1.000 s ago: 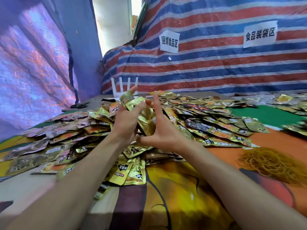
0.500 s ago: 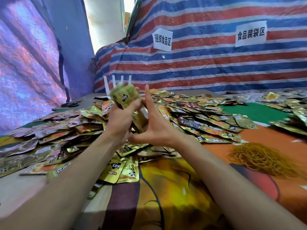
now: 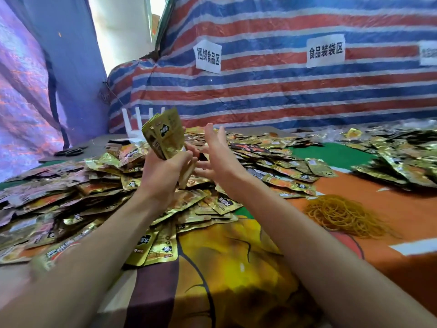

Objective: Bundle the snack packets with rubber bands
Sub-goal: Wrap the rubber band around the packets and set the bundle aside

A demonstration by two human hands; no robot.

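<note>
- Stack of golden snack packets (image 3: 164,136), raised above the table, standing nearly upright with a small tilt to the left, gripped at its lower half.
- Left hand (image 3: 163,171) closed around this stack, fingers curled over its lower part.
- Right hand (image 3: 218,157) just beside the stack on its right side, palm turned toward it, fingers spread and almost straight, holding nothing visible; lower fingertips very close to the bottom of the stack, contact not possible to tell.
- Large pile of loose packets (image 3: 94,185) below and behind both hands, spread over the left and middle of the table.
- Heap of yellow rubber bands (image 3: 343,214) to the right of the right forearm, on the orange part of the cloth, apart from the packets.
- Second pile of packets (image 3: 402,159) at the far right.
- Printed cloth (image 3: 236,268) over the table, in yellow, brown, orange and green.
- White stand (image 3: 136,134) with upright prongs behind the stack.
- Striped tarp (image 3: 283,95) in red, blue and white at the back, with paper labels (image 3: 207,56) on it.
</note>
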